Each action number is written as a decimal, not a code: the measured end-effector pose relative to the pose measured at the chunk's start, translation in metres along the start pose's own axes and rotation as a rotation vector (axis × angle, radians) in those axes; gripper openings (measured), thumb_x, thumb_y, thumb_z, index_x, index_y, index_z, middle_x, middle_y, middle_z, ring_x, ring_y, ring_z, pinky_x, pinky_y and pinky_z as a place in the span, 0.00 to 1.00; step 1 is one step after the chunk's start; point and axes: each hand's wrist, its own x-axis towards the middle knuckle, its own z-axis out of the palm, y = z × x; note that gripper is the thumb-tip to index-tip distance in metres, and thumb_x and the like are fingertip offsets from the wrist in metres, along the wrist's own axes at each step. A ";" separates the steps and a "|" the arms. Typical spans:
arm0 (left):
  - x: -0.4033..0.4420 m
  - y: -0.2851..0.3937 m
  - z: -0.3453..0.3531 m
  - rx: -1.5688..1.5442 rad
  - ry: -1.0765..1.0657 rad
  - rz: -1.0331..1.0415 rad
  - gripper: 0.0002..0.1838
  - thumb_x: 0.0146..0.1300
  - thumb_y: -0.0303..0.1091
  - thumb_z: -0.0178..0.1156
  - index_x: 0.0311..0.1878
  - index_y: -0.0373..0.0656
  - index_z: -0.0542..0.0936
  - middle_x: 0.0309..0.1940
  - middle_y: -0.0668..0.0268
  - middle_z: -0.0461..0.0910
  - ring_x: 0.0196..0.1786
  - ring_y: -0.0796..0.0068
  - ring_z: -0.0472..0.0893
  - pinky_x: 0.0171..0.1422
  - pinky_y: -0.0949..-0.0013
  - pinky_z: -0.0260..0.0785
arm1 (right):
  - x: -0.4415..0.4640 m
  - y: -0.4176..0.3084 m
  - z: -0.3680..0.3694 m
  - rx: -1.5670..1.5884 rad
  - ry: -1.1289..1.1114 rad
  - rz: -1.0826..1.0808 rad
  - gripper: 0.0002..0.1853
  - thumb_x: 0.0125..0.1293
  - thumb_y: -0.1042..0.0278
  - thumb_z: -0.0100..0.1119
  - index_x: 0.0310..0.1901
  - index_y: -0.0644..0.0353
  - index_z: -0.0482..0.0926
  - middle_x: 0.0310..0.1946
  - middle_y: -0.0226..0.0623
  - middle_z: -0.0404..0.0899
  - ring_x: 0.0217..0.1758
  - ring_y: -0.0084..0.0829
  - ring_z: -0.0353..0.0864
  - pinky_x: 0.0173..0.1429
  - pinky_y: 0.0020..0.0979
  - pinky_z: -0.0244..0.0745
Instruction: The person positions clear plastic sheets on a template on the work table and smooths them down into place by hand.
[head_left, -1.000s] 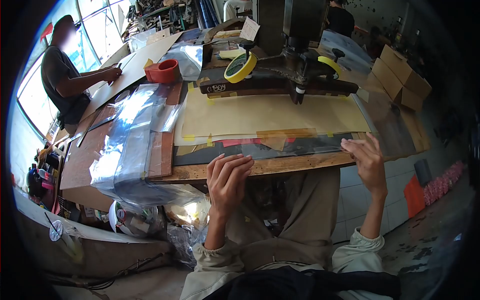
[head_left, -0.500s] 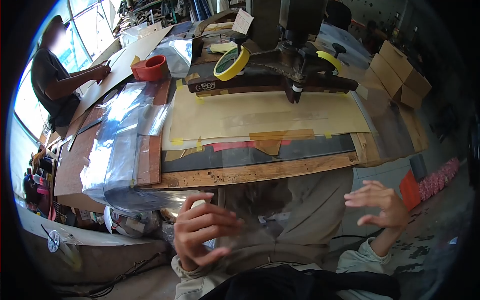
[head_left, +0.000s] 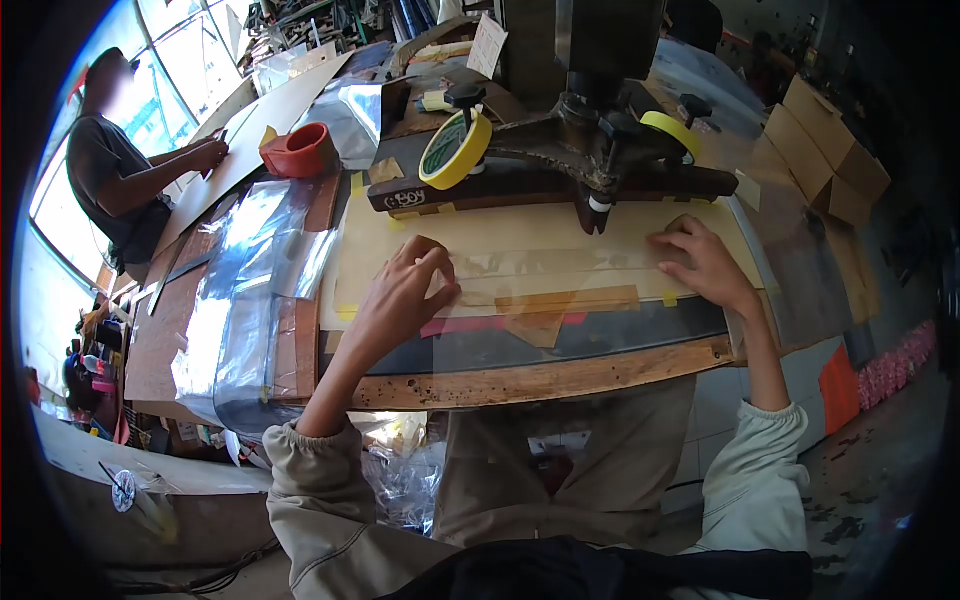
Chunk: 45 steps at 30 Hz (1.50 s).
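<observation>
Left hand (head_left: 405, 290) and right hand (head_left: 703, 262) both had fingers half-curled — honestly couldn't tell if they gripped anything — over the cream sheet (head_left: 545, 236), which lay beside one press (head_left: 545, 150) holding two yellow tape rolls (head_left: 477, 152).

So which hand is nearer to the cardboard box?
The right hand: it is left of the cardboard box, on its near side; the left hand is much farther left.

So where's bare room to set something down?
The brown board looks bare between the dark strip and clear plastic. Crowded: the bar with its tape rolls, and the cream sheet, with the left hand and right hand over it.
</observation>
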 end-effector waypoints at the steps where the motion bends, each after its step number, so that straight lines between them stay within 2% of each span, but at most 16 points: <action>1: 0.000 -0.001 -0.002 -0.092 -0.038 -0.005 0.17 0.61 0.38 0.66 0.47 0.40 0.74 0.47 0.56 0.74 0.52 0.55 0.78 0.56 0.57 0.69 | -0.001 0.000 -0.002 0.072 -0.054 0.044 0.16 0.59 0.72 0.65 0.49 0.66 0.78 0.48 0.41 0.75 0.55 0.37 0.75 0.61 0.34 0.70; 4: 0.007 0.000 -0.009 -0.321 -0.149 -0.177 0.18 0.58 0.34 0.68 0.48 0.42 0.74 0.49 0.59 0.74 0.52 0.57 0.77 0.57 0.58 0.70 | -0.007 0.014 -0.005 0.192 -0.072 -0.035 0.11 0.59 0.75 0.65 0.43 0.64 0.76 0.43 0.37 0.75 0.50 0.30 0.79 0.57 0.33 0.74; 7: 0.004 0.007 -0.010 -0.118 -0.069 -0.100 0.18 0.57 0.34 0.69 0.47 0.42 0.73 0.47 0.61 0.75 0.51 0.61 0.78 0.55 0.61 0.71 | -0.017 0.009 -0.011 0.779 -0.068 0.038 0.06 0.63 0.74 0.63 0.38 0.64 0.75 0.39 0.35 0.78 0.45 0.27 0.82 0.50 0.31 0.77; 8: 0.005 0.009 -0.013 -0.098 -0.060 -0.101 0.17 0.58 0.33 0.69 0.46 0.41 0.73 0.44 0.60 0.76 0.50 0.61 0.79 0.56 0.61 0.71 | -0.018 0.005 -0.010 0.850 0.001 -0.089 0.04 0.66 0.75 0.60 0.40 0.63 0.76 0.35 0.36 0.78 0.36 0.28 0.84 0.40 0.28 0.79; 10: 0.006 0.013 -0.020 -0.059 -0.043 -0.106 0.16 0.60 0.31 0.67 0.46 0.39 0.72 0.40 0.59 0.78 0.48 0.62 0.81 0.57 0.61 0.71 | -0.020 -0.008 -0.018 0.861 0.134 -0.041 0.04 0.67 0.75 0.59 0.40 0.64 0.76 0.34 0.36 0.78 0.34 0.28 0.84 0.35 0.27 0.79; 13: 0.011 0.009 -0.036 -0.873 -0.047 -0.219 0.11 0.64 0.27 0.64 0.42 0.38 0.71 0.37 0.62 0.81 0.46 0.71 0.83 0.53 0.66 0.75 | -0.017 -0.021 -0.027 0.893 0.376 -0.048 0.07 0.67 0.73 0.59 0.45 0.64 0.76 0.32 0.35 0.78 0.29 0.24 0.81 0.27 0.23 0.75; 14: 0.013 0.012 -0.048 -1.016 -0.031 -0.197 0.08 0.65 0.23 0.63 0.39 0.39 0.71 0.37 0.63 0.83 0.43 0.76 0.84 0.49 0.72 0.77 | -0.014 -0.029 -0.035 0.902 0.448 -0.059 0.08 0.68 0.73 0.59 0.47 0.64 0.76 0.32 0.34 0.78 0.28 0.23 0.81 0.26 0.22 0.73; 16: 0.021 0.027 -0.070 -0.991 0.102 -0.226 0.11 0.62 0.24 0.66 0.44 0.37 0.73 0.35 0.62 0.84 0.38 0.76 0.84 0.46 0.74 0.76 | -0.008 -0.035 -0.047 0.889 0.581 -0.100 0.13 0.68 0.71 0.60 0.51 0.65 0.76 0.31 0.33 0.78 0.25 0.19 0.77 0.23 0.21 0.70; 18: 0.026 0.030 -0.078 -0.938 0.233 -0.197 0.15 0.61 0.26 0.67 0.48 0.36 0.74 0.33 0.61 0.84 0.35 0.77 0.83 0.44 0.75 0.74 | -0.005 -0.042 -0.053 0.866 0.675 -0.140 0.13 0.68 0.71 0.60 0.52 0.65 0.75 0.31 0.33 0.78 0.25 0.18 0.77 0.23 0.21 0.69; 22: 0.028 0.023 -0.078 -0.975 0.387 -0.120 0.13 0.62 0.27 0.66 0.47 0.35 0.76 0.34 0.59 0.85 0.35 0.77 0.83 0.42 0.76 0.74 | -0.004 -0.050 -0.050 0.835 0.785 -0.183 0.14 0.68 0.71 0.61 0.52 0.65 0.75 0.30 0.33 0.79 0.24 0.17 0.76 0.23 0.20 0.69; 25: 0.027 0.014 -0.073 -0.982 0.408 -0.059 0.09 0.64 0.25 0.64 0.45 0.35 0.76 0.36 0.59 0.86 0.38 0.78 0.84 0.42 0.78 0.75 | -0.004 -0.053 -0.048 0.788 0.833 -0.224 0.13 0.68 0.71 0.61 0.51 0.64 0.75 0.30 0.33 0.79 0.24 0.18 0.75 0.24 0.20 0.68; 28: 0.026 0.019 -0.068 -0.950 0.468 -0.111 0.10 0.63 0.25 0.65 0.45 0.36 0.76 0.35 0.58 0.85 0.35 0.77 0.83 0.38 0.76 0.72 | -0.004 -0.051 -0.047 0.782 0.846 -0.257 0.11 0.68 0.71 0.61 0.49 0.64 0.76 0.30 0.33 0.79 0.23 0.18 0.75 0.23 0.20 0.67; 34: 0.024 0.014 -0.061 -0.870 0.453 -0.078 0.07 0.67 0.27 0.61 0.44 0.37 0.75 0.35 0.58 0.85 0.36 0.77 0.83 0.37 0.76 0.72 | -0.003 -0.048 -0.033 0.843 0.861 -0.264 0.08 0.69 0.69 0.60 0.44 0.63 0.76 0.28 0.34 0.78 0.22 0.19 0.74 0.22 0.20 0.66; 40: 0.026 0.009 -0.057 -0.942 0.389 -0.133 0.06 0.71 0.28 0.56 0.44 0.36 0.77 0.36 0.59 0.85 0.38 0.76 0.85 0.36 0.76 0.77 | 0.000 -0.054 -0.034 0.880 0.843 -0.217 0.07 0.70 0.67 0.59 0.40 0.63 0.76 0.26 0.33 0.77 0.20 0.18 0.73 0.19 0.18 0.64; 44: 0.029 0.016 -0.049 -0.897 0.338 -0.159 0.07 0.71 0.30 0.55 0.46 0.37 0.77 0.36 0.58 0.85 0.36 0.76 0.84 0.32 0.76 0.76 | 0.004 -0.051 -0.031 0.878 0.900 -0.102 0.08 0.69 0.66 0.60 0.40 0.63 0.78 0.26 0.31 0.76 0.19 0.16 0.71 0.19 0.17 0.62; 45: 0.029 0.019 -0.048 -0.901 0.296 -0.168 0.08 0.72 0.30 0.55 0.47 0.36 0.76 0.37 0.58 0.85 0.38 0.75 0.84 0.34 0.75 0.77 | 0.005 -0.049 -0.031 0.875 0.918 -0.042 0.08 0.69 0.66 0.61 0.40 0.62 0.78 0.25 0.30 0.76 0.19 0.16 0.71 0.19 0.18 0.61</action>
